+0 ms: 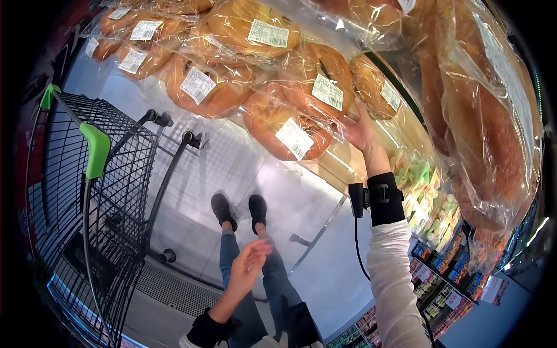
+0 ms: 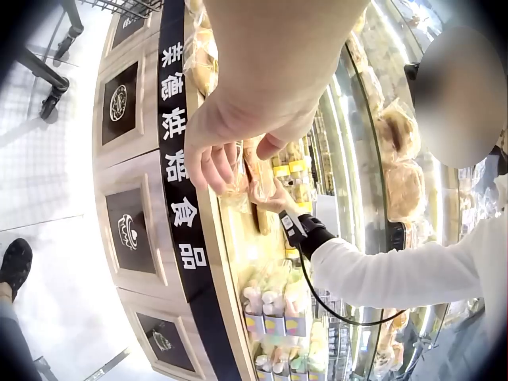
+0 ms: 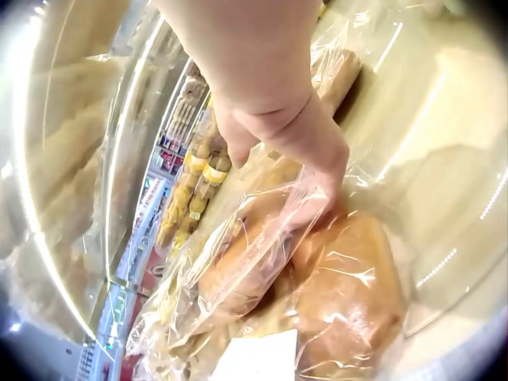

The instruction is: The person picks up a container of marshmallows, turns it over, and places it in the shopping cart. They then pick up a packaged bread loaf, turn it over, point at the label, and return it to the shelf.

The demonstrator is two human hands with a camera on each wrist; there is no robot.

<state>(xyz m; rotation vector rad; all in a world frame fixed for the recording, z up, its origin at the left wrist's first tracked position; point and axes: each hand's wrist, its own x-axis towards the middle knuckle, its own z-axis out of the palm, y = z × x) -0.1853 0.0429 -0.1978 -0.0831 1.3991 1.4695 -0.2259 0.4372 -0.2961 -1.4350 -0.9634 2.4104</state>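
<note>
My right hand (image 1: 362, 132) reaches to the near right edge of the bread display and grips the clear plastic bag of a round brown loaf (image 1: 322, 75) with a white barcode label. In the right wrist view, the fingers of that hand (image 3: 305, 171) sink into the crinkled wrap between two brown bread pieces (image 3: 349, 294); part of the fingers is hidden by plastic. Another bagged loaf (image 1: 284, 130) lies just in front. My left hand (image 1: 249, 264) hangs over the floor in front of my legs, fingers loosely bent, holding nothing.
A black wire shopping cart (image 1: 98, 174) with green corners stands at left. Large bagged breads (image 1: 481, 116) fill a higher shelf at right. Pastel-coloured packages (image 1: 415, 180) sit beyond my right wrist. In the left wrist view, a person's white sleeve (image 2: 397, 266) shows beside the lit shelves.
</note>
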